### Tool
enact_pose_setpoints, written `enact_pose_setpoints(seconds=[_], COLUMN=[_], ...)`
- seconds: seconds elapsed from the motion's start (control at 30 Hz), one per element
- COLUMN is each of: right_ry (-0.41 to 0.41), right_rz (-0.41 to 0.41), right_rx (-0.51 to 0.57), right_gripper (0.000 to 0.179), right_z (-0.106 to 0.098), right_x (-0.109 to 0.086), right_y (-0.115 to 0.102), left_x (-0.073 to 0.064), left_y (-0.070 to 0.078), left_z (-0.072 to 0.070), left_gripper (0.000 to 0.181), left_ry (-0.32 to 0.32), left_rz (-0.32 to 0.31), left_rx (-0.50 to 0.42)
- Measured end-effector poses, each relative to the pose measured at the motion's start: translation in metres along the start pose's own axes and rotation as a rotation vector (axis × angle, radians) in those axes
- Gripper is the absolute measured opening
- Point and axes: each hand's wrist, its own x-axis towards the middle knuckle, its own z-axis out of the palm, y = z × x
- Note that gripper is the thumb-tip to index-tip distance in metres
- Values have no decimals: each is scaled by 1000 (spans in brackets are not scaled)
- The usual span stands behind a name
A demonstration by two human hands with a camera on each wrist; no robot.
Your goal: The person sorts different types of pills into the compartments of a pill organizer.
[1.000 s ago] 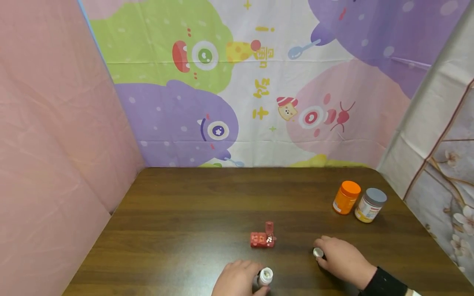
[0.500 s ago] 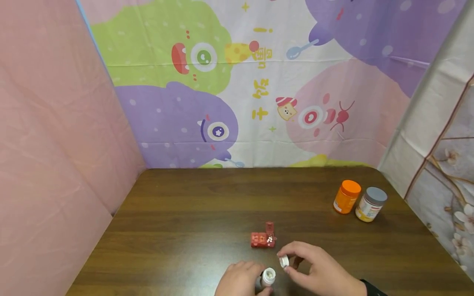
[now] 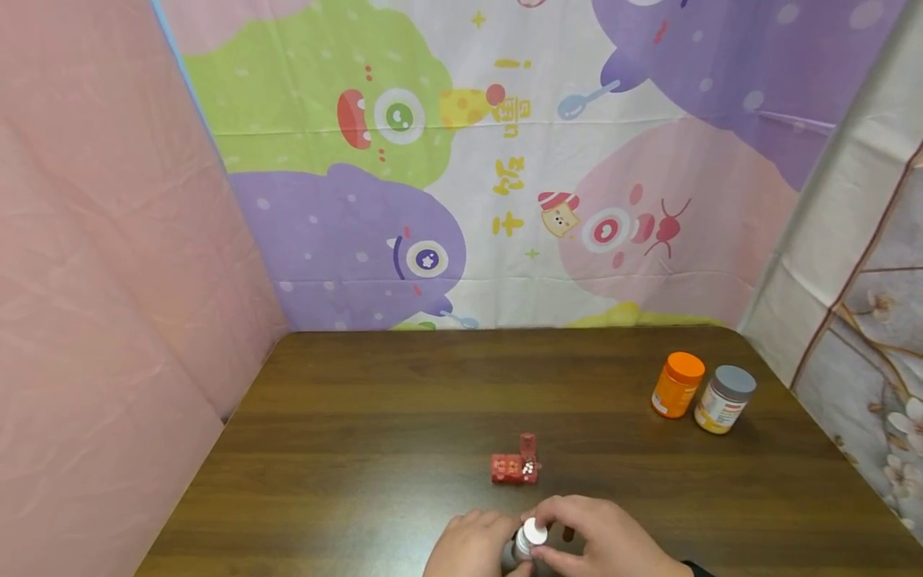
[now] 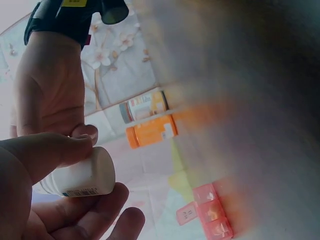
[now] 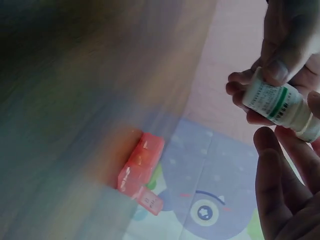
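Near the front edge of the table, my left hand (image 3: pixel 470 546) grips a small white pill bottle (image 4: pixel 85 175), its thumb along one side and fingers on the other. A printed label with a green band shows on the bottle (image 5: pixel 272 102) in the right wrist view. My right hand (image 3: pixel 602 538) pinches the white cap (image 3: pixel 535 530) at the bottle's mouth, thumb and forefinger on its sides. Just beyond the hands lies a red pill organizer (image 3: pixel 507 469). One end lid (image 3: pixel 529 445) stands up, and several white pills (image 3: pixel 530 468) lie in that compartment.
At the table's back right stand an orange jar (image 3: pixel 678 386) and, beside it, a white-and-yellow jar with a grey lid (image 3: pixel 724 401). A cartoon-print curtain (image 3: pixel 505 200) hangs behind the brown wooden table (image 3: pixel 346 433), with a pink curtain (image 3: pixel 122 280) on the left.
My right hand has come left with the cap, which now covers the bottle's mouth. The left hand has shifted slightly right with the bottle. The pill organizer has stayed put.
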Motion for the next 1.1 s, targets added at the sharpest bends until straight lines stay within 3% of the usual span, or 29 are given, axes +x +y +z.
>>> enact_pose_setpoints(seconds=[0.07,0.3,0.47,0.7,0.83,0.97,1.1], right_ry=[-1,32,18,11,-11,-79,-199], right_rz=[-26,-255,-298,-248,-216,-142,-49], right_rx=[-1,-66,-71,-162,-190,-159,-128], right_gripper=[15,18,19,21,25,20,11], right_z=[2,4,4,8,14,19,22], right_x=[0,2,3,4,4,4,3], right_y=[2,10,9,7,7,9,12], left_x=[0,-1,-1,2,4,6,8], left_y=[0,-3,-5,-8,-10,-13,-16], left_z=[0,3,6,8,11,16,25], left_gripper=[28,27,27,22,22,26,26], left_ry=[1,27,23,-12,-81,-146,-162], left_rz=[0,37,64,45,-29,-106,-76], left_rx=[-1,-1,-16,-61,-141,-170,-88])
